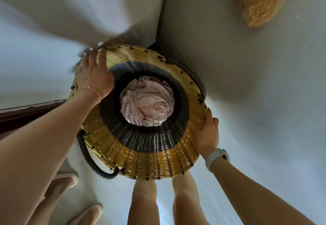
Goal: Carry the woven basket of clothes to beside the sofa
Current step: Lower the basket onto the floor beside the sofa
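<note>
A round woven basket (151,161), yellow with a black band around its mouth, fills the middle of the view, seen from above. Crumpled pale pink clothes (147,102) lie inside it. My left hand (94,74) presses flat against the basket's upper left shoulder. My right hand (207,133) grips its right side, with a white watch on that wrist. Black wrapped handles stick out at the lower left (91,161) and the upper right (195,78). My bare legs show just below the basket.
A grey sofa (247,66) spreads over the right and top, with a fluffy yellow cushion (261,0) on it. A dark cable (163,9) runs down beside the sofa's edge. Beige slippers (67,180) rest on the pale floor at lower left; a dark red strip (26,113) lies at left.
</note>
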Motion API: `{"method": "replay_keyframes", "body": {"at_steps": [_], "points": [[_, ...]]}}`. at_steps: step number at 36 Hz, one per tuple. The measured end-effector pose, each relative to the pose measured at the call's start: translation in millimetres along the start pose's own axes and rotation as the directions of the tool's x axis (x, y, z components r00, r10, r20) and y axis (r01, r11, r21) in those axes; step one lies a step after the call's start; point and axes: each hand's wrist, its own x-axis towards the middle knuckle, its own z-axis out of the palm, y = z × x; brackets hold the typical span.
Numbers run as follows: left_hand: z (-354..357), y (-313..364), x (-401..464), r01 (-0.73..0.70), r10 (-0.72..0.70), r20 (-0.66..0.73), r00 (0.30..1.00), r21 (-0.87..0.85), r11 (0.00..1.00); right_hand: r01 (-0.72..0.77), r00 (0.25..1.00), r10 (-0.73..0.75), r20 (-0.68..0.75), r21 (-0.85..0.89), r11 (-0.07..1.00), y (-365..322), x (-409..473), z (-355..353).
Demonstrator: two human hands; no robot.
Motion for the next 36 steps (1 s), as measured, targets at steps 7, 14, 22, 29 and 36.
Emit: {"method": "replay_keyframes", "body": {"at_steps": [7,14,22,29,36], "points": [[6.1,-8.4,-1.5,0.042,-0.042,-0.02,0.999,0.006,0.999,0.129,0.988,-0.138,-0.068,-0.13,0.983,-13.0,32.0,-16.5],[5.4,-18.9,-22.3,0.057,-0.055,-0.051,0.997,0.035,0.998,0.294,0.938,-0.328,-0.113,-0.247,0.923,-39.0,49.2,-18.0],[-7.9,15.5,4.1,-0.218,0.222,-0.074,0.972,0.054,0.974,0.128,0.985,-0.129,-0.111,-0.012,0.992,-18.0,20.3,-8.8],[-5.3,30.6,22.0,-0.186,0.187,-0.068,0.98,0.023,0.982,0.117,0.993,-0.111,0.038,-0.298,0.947,-1.7,24.7,-14.9],[7.0,10.5,-3.9,0.011,-0.014,-0.136,0.991,-0.021,1.0,0.253,0.965,-0.262,0.026,-0.376,0.892,-26.3,39.6,-21.9]]}}
